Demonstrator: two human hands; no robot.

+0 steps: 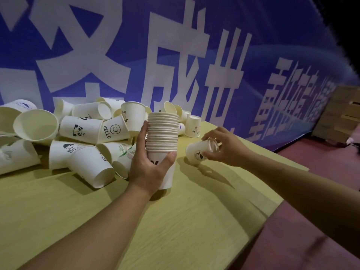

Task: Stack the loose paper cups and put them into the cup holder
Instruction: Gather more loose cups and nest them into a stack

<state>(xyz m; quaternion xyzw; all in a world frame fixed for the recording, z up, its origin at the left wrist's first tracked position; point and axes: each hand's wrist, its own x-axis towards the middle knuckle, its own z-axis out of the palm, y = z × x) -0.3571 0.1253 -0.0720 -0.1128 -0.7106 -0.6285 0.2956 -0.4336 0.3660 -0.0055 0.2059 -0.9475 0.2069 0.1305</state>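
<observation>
A tall stack of nested white paper cups (163,131) stands upright on the yellow-green table (191,221). My left hand (148,162) grips the lower part of the stack, thumb on the right side and fingers behind. To the right, my right hand (224,147) pinches the rim of a single printed cup (196,153) that is tipped on its side just above the table. A heap of loose white cups (83,133) with printed designs lies at the left and back. No cup holder is in view.
A blue banner (175,55) with large white characters rises right behind the table. One upright cup (192,126) stands beyond the stack. The table's right edge drops to a reddish floor (303,240). Wooden crates (339,114) sit at the far right.
</observation>
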